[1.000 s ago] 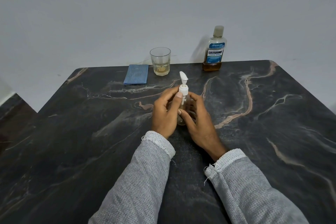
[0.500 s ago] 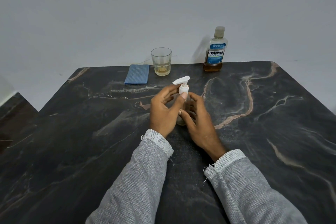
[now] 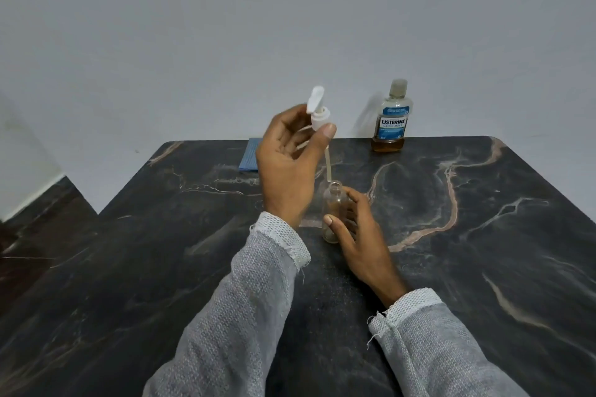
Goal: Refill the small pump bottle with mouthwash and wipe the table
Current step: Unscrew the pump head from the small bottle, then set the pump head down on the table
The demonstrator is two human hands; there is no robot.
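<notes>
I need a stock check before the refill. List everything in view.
Table: one, dark marble with tan veins, fills the lower frame.
Mouthwash bottle: one, clear with blue label, amber liquid low, capped, far edge.
Blue cloth: one, far edge, partly hidden behind left hand.
Small bottle: one, clear, open, upright at centre.
Pump head: one, white, tube hanging just above the bottle mouth.
Left hand: raised, holding pump head.
Right hand: steadying small bottle.
Sleeves: two, grey.

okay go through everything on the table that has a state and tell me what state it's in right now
small pump bottle: open, upright on table, steadied by right hand
pump head: off, lifted by left hand, tube tip at bottle neck
mouthwash bottle: capped, upright, low liquid level
blue cloth: lying flat, partly hidden
table: no spill visible
</notes>
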